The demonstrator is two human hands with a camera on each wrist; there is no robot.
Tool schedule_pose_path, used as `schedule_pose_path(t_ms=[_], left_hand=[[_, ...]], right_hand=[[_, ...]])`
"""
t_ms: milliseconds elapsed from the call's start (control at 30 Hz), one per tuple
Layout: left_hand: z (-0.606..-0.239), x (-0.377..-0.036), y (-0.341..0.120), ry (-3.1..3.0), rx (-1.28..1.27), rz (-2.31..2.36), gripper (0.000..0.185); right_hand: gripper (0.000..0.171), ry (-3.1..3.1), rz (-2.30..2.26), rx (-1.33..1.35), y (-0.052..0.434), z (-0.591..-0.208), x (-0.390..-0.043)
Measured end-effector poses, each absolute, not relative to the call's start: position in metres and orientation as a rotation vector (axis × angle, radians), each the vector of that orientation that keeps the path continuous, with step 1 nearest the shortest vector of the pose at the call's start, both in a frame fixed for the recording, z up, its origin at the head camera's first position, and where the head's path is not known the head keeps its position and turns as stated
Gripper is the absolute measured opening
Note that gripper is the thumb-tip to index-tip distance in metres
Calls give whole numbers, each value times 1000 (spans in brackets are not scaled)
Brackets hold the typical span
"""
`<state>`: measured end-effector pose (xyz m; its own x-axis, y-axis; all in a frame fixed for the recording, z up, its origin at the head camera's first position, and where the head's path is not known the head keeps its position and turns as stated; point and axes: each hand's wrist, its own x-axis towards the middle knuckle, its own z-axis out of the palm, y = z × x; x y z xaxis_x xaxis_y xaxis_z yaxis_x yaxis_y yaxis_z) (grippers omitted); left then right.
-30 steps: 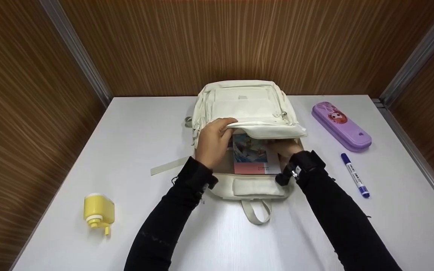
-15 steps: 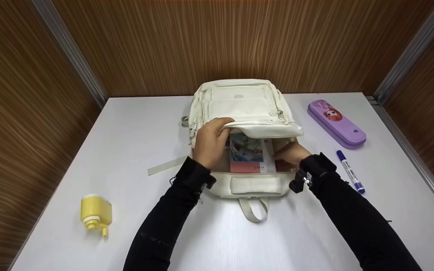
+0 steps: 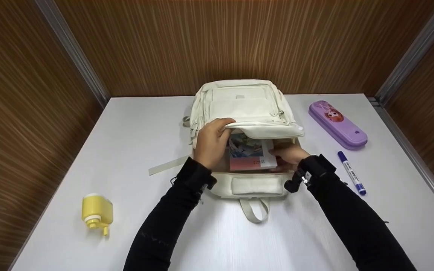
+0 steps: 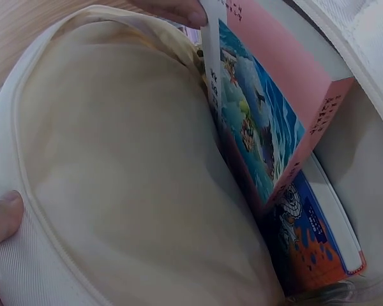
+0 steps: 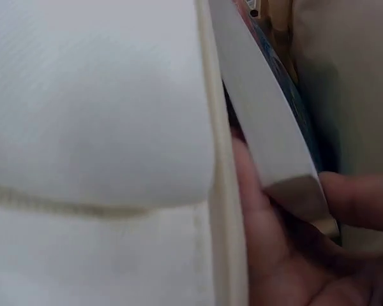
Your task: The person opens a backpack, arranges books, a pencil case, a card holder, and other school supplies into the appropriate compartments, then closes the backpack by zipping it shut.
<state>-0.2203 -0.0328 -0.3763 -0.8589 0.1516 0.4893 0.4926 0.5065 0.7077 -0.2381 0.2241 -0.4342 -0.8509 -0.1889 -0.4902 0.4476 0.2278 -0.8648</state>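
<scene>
Book [image 3: 252, 153] with pink-and-illustrated cover sits half inside the open main compartment of the cream backpack [image 3: 245, 101], leaning on a second book [image 4: 309, 245] under it. Right hand [image 3: 290, 154] pinches the book at its right edge, thumb on one face, fingers under. Left hand [image 3: 211, 141] curls round the backpack's upper flap and holds the mouth open. Book looks like a stiff, light paperback; glossy cover could slip, so the spine or a corner seems the best hold. Backpack is soft woven canvas, floppy, won't stay open unaided. Around it on the white table [image 3: 134, 124]: purple hard pencil case [image 3: 337, 124], blue marker [image 3: 351, 172], yellow plastic dispenser [image 3: 97, 212].
</scene>
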Motion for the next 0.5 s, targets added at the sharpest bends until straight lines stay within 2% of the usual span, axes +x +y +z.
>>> schedule_pose_path(t_ms=[167, 367, 500], left_hand=[[-377, -219, -34, -2383, -532, -1286, 20], [-376, -219, -33, -2380, -538, -1289, 19], [-377, -219, -32, -2381, -543, -1287, 19]], right_hand=[[54, 1914, -1796, 181, 212, -433, -240], [51, 1993, -1907, 303, 189, -423, -246], [39, 2151, -1979, 289, 180, -418, -250]])
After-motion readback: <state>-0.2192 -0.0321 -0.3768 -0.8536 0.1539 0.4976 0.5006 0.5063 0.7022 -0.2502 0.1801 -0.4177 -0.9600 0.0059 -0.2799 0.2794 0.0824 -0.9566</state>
